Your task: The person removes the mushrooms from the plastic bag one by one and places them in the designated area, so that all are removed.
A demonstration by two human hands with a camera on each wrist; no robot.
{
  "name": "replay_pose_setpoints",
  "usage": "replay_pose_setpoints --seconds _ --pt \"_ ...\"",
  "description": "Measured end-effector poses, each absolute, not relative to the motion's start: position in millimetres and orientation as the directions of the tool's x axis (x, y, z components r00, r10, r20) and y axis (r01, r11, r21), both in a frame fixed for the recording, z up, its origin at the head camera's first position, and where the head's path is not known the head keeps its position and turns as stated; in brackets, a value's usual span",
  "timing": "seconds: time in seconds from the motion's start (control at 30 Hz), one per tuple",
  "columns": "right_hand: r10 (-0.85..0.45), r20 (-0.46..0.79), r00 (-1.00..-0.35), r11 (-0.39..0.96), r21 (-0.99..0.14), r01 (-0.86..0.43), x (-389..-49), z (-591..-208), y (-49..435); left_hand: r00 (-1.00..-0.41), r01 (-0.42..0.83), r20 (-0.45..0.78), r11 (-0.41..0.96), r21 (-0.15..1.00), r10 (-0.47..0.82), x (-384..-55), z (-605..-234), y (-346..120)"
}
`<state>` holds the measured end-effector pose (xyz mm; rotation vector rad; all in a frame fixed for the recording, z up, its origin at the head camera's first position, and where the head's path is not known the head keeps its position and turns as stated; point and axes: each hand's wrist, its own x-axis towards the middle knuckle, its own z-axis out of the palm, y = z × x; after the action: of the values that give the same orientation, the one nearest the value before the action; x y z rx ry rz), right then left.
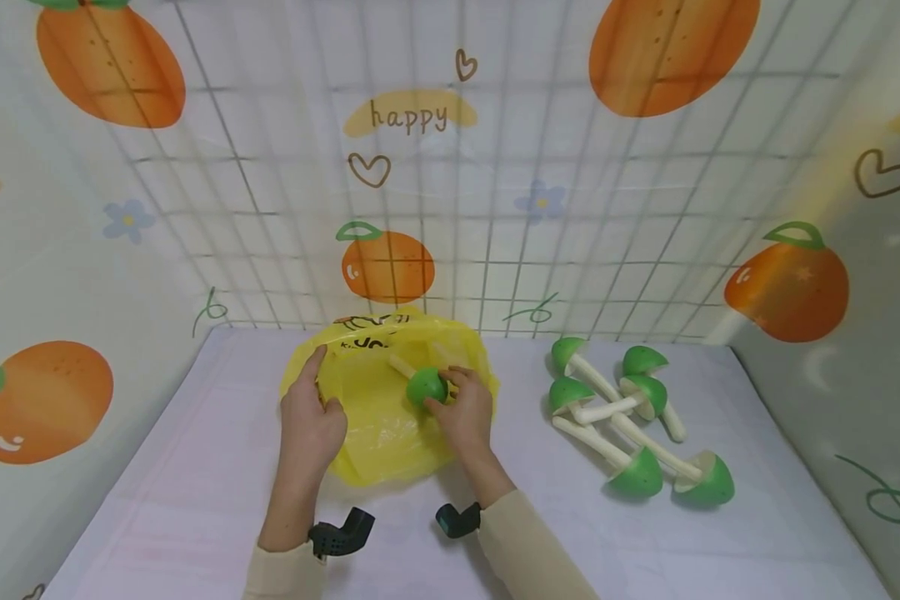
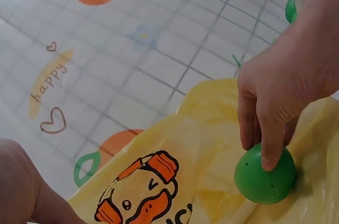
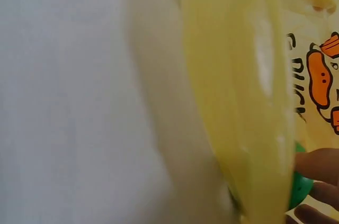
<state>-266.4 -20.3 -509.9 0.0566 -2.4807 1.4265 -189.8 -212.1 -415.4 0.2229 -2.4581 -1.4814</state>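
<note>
A yellow plastic bag [image 1: 375, 454] with a printed duck lies on the table, its mouth spread wide. My left hand [image 1: 311, 421] holds the bag's left rim, the index finger stretched along it; its other fingers are mostly hidden. Inside the bag mouth, my right hand [image 1: 467, 412] pinches the green cap [image 2: 265, 176] of a toy mushroom [image 1: 426, 387] between thumb and fingers. The mushroom's pale stem points to the far left, against the bag's inside. In the right wrist view, a fold of the bag [image 3: 238, 75] covers part of the cap.
Several more green-capped mushrooms [image 1: 637, 479] with white stems lie in a loose pile on the table [image 1: 765, 533], right of the bag. A white grid backdrop [image 1: 450, 200] with printed oranges stands behind the table, with printed sheets at both sides.
</note>
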Motion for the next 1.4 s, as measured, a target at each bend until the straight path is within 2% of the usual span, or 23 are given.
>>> replay_pose_setpoints --seconds 0.3,0.9,1.17,1.4 --pt "0.122 0.188 -0.975 0.435 -0.893 -0.118 -264 -513 -23 -0.955 -0.021 0.12 0.465 0.885 -0.272 -190 -414 -212" --pt "0.152 0.202 -0.968 0.47 -0.876 -0.109 -268 -517 -27 -0.958 -0.029 0.104 0.451 0.892 -0.269 -189 -412 -213" --pt "0.146 0.212 -0.966 0.398 -0.907 -0.138 -261 -516 -16 -0.955 0.014 0.153 0.479 0.878 -0.252 -188 -412 -209" --pt "0.146 0.222 -0.964 0.334 -0.928 -0.163 -253 -507 -5 -0.956 0.005 0.145 0.481 0.877 -0.254 -187 -411 -209"
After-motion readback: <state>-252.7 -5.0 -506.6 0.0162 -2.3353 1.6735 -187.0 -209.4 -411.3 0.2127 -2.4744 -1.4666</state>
